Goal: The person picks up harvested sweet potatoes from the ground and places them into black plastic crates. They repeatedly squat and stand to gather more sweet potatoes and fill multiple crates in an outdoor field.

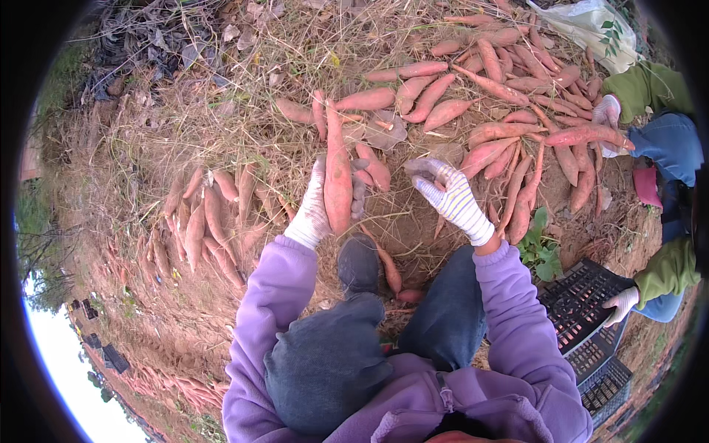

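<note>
My left hand (311,207), in a soiled white glove with grey fingertips, grips a large sweet potato (338,183) and holds it upright in the view. My right hand (455,198) wears a striped glove and is raised over the ground, its fingers bent and thumb apart. A small reddish patch shows between those fingers; what it is I cannot tell. Beside the right hand lies the edge of a heap of sweet potatoes (487,156). Between the hands a smaller sweet potato (374,167) rests on dry grass. Another thin sweet potato (391,270) lies by my shoe (358,263).
To the left is another group of sweet potatoes (213,213). Black plastic crates (581,302) stand at right, where a co-worker's gloved hand (622,304) touches one. That person's other hand (607,111) is near a long sweet potato (590,134). A whitish sack (595,30) lies at top right.
</note>
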